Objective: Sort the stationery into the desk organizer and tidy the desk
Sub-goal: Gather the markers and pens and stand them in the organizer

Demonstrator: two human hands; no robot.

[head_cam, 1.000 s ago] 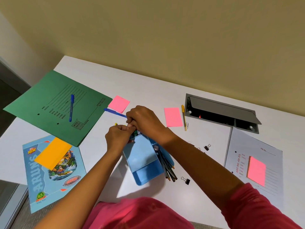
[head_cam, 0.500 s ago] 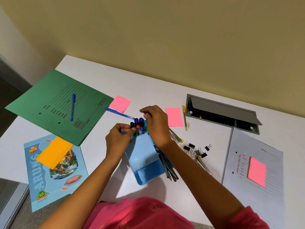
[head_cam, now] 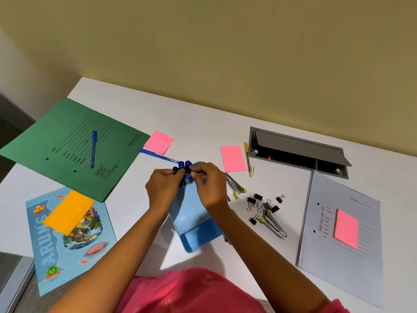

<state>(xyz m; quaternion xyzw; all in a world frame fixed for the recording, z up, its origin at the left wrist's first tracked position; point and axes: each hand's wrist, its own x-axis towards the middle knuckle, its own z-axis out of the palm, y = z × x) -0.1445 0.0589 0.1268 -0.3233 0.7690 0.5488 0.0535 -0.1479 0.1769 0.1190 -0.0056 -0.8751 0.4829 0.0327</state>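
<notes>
Blue plastic desk organizer (head_cam: 196, 222) holds capped pens (head_cam: 184, 165); left hand (head_cam: 161, 188) and right hand (head_cam: 211, 190) pinch their tops. Black binder clips (head_cam: 262, 205) and pink sticky notes (head_cam: 233, 158) lie unsorted.

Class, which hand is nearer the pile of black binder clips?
Right. The right hand is at the pens in the blue organizer, with the binder clips off to its right; the left hand sits beyond it, farther away.
</notes>
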